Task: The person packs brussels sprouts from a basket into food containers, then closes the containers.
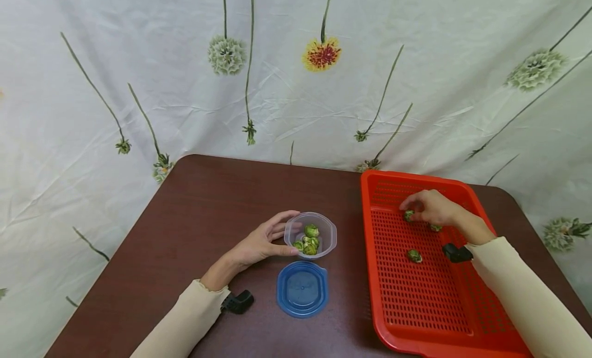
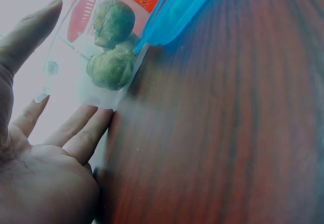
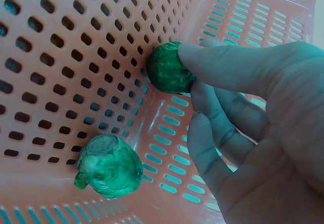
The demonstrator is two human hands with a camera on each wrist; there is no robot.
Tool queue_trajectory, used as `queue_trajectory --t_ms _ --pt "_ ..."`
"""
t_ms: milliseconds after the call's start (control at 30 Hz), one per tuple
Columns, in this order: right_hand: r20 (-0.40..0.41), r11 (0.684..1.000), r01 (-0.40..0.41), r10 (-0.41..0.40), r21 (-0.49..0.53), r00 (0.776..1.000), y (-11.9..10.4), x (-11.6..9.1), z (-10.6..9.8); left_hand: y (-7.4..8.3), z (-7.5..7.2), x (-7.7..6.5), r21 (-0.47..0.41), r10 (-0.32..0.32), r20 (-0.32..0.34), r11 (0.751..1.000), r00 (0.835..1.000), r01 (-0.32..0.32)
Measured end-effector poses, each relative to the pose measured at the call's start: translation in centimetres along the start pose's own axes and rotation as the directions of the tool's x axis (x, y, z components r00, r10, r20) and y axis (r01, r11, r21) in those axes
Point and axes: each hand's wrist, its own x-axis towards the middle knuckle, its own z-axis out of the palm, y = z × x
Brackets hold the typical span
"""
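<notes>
My left hand (image 1: 265, 241) rests at the left side of a clear plastic container (image 1: 329, 240), its fingers and thumb spread about the wall. The fingertips are right at the container in the left wrist view, with the palm apart from it. Several Brussels sprouts (image 1: 311, 240) lie inside. Over in the red basket (image 1: 393, 296), my right hand (image 1: 435, 208) pinches a Brussels sprout (image 3: 164, 70) between thumb and fingers. Another Brussels sprout (image 3: 110, 166) lies close by, partly under the hand in the head view. A third sprout (image 1: 414, 256) sits nearer the basket's middle.
A blue lid (image 1: 302, 288) lies on the brown table (image 1: 208, 193) just in front of the container. The basket has raised, slotted walls and fills the table's right side. A white flowered cloth (image 1: 287, 91) hangs behind the table.
</notes>
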Motion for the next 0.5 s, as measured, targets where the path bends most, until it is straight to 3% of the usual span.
queue_trajectory --t_ms 500 --pt "0.089 0.999 -0.053 0.052 0.011 0.995 0.13 -0.25 -0.11 -0.16 -0.05 0.01 0.008 0.009 0.001 1.000 1.000 -0.009"
